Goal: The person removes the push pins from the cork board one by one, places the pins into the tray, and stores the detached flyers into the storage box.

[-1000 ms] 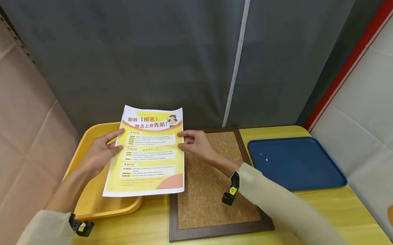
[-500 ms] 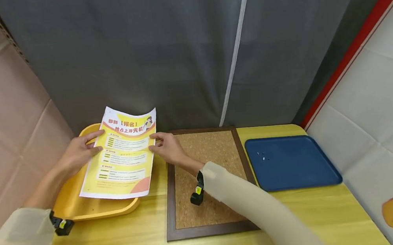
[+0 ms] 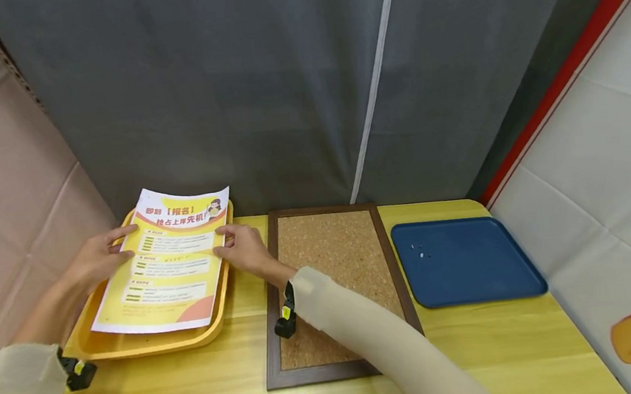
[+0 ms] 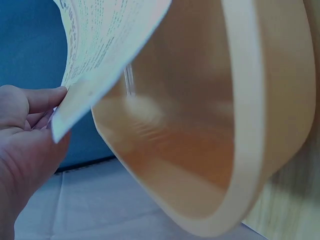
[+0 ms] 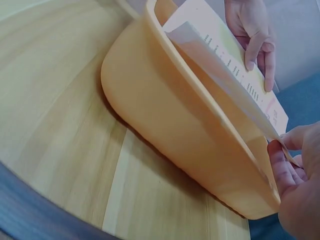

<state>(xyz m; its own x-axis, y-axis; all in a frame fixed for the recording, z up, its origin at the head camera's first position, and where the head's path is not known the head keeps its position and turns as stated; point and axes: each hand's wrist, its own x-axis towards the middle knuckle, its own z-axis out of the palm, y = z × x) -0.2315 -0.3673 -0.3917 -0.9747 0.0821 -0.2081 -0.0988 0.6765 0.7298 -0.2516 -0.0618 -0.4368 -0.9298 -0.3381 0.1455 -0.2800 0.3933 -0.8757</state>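
A yellow printed sheet of paper (image 3: 173, 261) with a white border is held over the yellow plastic bin (image 3: 136, 350). My left hand (image 3: 97, 257) pinches its left edge between thumb and fingers; the right hand (image 3: 245, 249) pinches the opposite edge. In the left wrist view the paper (image 4: 112, 42) bows upward above the bin's opening, and the bin's rim (image 4: 247, 100) shows beside it. From the right wrist, the sheet (image 5: 235, 70) slants at the bin's mouth, its near edge gripped by my right hand (image 5: 305, 175). Most of the bin's inside is hidden by the paper in the head view.
A framed cork board (image 3: 334, 271) lies on the yellow wooden table (image 3: 220, 390) right of the bin. Further right is a blue tray (image 3: 470, 264) with several tiny pale bits on it. A grey curtain (image 3: 197, 94) stands behind the table.
Both hands have carried the sheet leftward from beside the cork board to over the bin, and lowered it a little. The board and the blue tray have stayed in place.
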